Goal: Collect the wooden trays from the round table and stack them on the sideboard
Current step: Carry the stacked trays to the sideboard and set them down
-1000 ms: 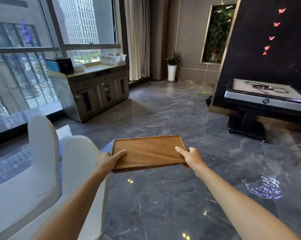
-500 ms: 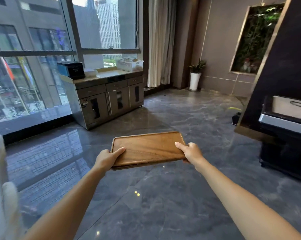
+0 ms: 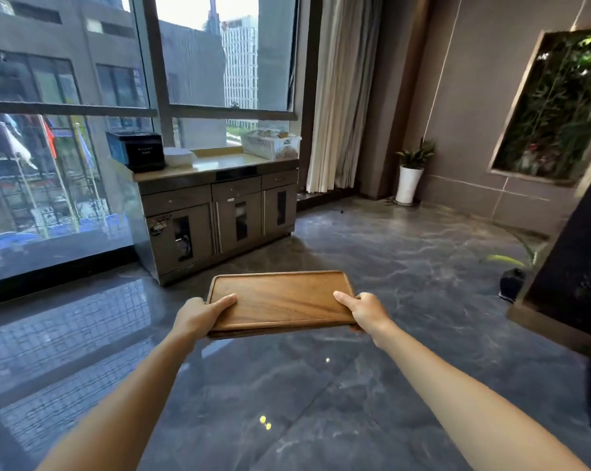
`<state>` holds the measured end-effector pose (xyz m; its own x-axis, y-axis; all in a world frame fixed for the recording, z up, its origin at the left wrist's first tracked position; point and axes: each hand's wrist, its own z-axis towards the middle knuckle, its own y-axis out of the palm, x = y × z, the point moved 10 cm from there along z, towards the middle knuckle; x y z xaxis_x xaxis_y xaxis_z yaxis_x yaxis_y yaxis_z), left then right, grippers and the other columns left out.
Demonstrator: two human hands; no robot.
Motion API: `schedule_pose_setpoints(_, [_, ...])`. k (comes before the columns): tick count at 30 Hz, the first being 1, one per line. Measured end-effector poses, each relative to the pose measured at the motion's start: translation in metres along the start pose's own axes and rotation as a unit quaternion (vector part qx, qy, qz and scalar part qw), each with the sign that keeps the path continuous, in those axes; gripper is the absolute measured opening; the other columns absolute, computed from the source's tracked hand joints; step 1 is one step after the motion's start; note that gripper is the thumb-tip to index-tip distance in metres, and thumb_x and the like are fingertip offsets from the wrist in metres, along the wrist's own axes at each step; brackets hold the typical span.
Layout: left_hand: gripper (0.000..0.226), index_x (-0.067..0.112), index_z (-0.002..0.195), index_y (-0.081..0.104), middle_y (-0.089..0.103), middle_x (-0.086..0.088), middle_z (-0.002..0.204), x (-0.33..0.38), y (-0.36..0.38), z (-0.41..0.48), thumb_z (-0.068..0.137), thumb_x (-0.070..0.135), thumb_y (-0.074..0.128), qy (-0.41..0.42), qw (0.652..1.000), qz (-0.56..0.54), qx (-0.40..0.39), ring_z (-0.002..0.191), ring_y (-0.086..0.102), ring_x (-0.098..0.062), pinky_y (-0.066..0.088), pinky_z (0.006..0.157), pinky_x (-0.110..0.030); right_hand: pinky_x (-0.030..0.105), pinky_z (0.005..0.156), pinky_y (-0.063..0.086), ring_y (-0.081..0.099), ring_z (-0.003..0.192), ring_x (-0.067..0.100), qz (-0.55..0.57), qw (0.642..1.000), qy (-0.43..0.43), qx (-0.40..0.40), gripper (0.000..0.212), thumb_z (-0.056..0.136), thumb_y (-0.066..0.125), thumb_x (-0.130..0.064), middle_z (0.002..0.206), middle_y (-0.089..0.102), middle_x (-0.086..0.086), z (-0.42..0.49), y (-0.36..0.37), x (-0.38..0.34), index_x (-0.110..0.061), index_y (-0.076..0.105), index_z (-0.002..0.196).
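Note:
I hold a stack of flat brown wooden trays (image 3: 280,299) level in front of me, above the dark marble floor. My left hand (image 3: 199,316) grips the stack's left end, thumb on top. Gripping the right end is my right hand (image 3: 367,311), thumb also on top. The edges of lower trays show under the top one. Ahead, against the window, stands the grey sideboard (image 3: 219,212) with a pale stone top. The round table is out of view.
On the sideboard top sit a black box (image 3: 136,151) at the left, a white dish (image 3: 178,156) beside it and a white basket (image 3: 270,144) at the right. A potted plant (image 3: 411,171) stands by the far wall. A dark slanted panel (image 3: 572,266) juts in at the right.
The view has turned left and moved closer to the sideboard. The white chair at the lower left has left the frame. Both hands keep the same grip on the trays.

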<state>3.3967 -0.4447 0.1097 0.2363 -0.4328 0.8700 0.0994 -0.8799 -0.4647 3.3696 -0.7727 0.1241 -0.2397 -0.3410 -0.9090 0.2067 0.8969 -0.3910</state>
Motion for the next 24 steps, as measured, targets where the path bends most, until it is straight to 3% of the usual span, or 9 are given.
schedule_pose_setpoints(6, [0.046, 0.009, 0.058, 0.051, 0.052, -0.007, 0.065, 0.072, -0.002, 0.149, 0.079, 0.048, 0.064, 0.014, 0.999, -0.019, 0.040, 0.074, 0.051, -0.028, 0.036, 0.068, -0.034, 0.014, 0.030, 0.040, 0.047, 0.056, 0.013, 0.029, 0.999, -0.023, -0.018, 0.034, 0.086, 0.060, -0.036, 0.068, 0.046, 0.002, 0.160, 0.021, -0.080, -0.009, 0.043, 0.075])
schedule_pose_setpoints(9, [0.048, 0.008, 0.054, 0.050, 0.050, -0.006, 0.059, 0.084, 0.008, 0.211, 0.080, 0.047, 0.064, 0.000, 0.999, -0.011, 0.049, 0.069, 0.050, -0.027, 0.034, 0.063, -0.035, 0.015, 0.032, 0.042, 0.049, 0.057, 0.014, 0.024, 0.999, -0.014, -0.029, 0.034, 0.085, 0.061, -0.038, 0.069, 0.049, 0.002, 0.232, 0.039, -0.087, -0.010, 0.045, 0.074])
schedule_pose_setpoints(14, [0.051, 0.009, 0.054, 0.050, 0.052, -0.008, 0.062, 0.072, 0.030, 0.322, 0.077, 0.052, 0.064, -0.047, 0.996, -0.010, 0.070, 0.071, 0.052, -0.028, 0.037, 0.065, -0.033, 0.029, 0.050, 0.047, 0.052, 0.055, 0.016, 0.010, 0.998, 0.007, -0.062, 0.036, 0.084, 0.062, -0.041, 0.070, 0.051, 0.002, 0.361, 0.085, -0.082, -0.008, 0.048, 0.078])
schedule_pose_setpoints(19, [0.051, 0.009, 0.054, 0.050, 0.053, -0.007, 0.060, 0.102, 0.035, 0.440, 0.077, 0.053, 0.063, -0.040, 0.992, 0.004, 0.120, 0.064, 0.052, -0.024, 0.036, 0.058, -0.033, 0.014, 0.029, 0.036, 0.052, 0.054, 0.017, 0.000, 0.995, -0.016, -0.097, 0.038, 0.085, 0.059, -0.043, 0.078, 0.053, 0.005, 0.496, 0.127, -0.112, -0.007, 0.048, 0.086])
schedule_pose_setpoints(24, [0.052, 0.012, 0.053, 0.043, 0.046, -0.004, 0.057, 0.159, 0.032, 0.569, 0.078, 0.052, 0.063, -0.035, 0.986, 0.004, 0.164, 0.059, 0.046, -0.021, 0.032, 0.052, -0.032, 0.013, 0.032, 0.038, 0.053, 0.058, 0.015, -0.007, 0.991, -0.050, -0.128, 0.038, 0.087, 0.055, -0.045, 0.082, 0.055, 0.006, 0.643, 0.157, -0.179, -0.008, 0.050, 0.089])
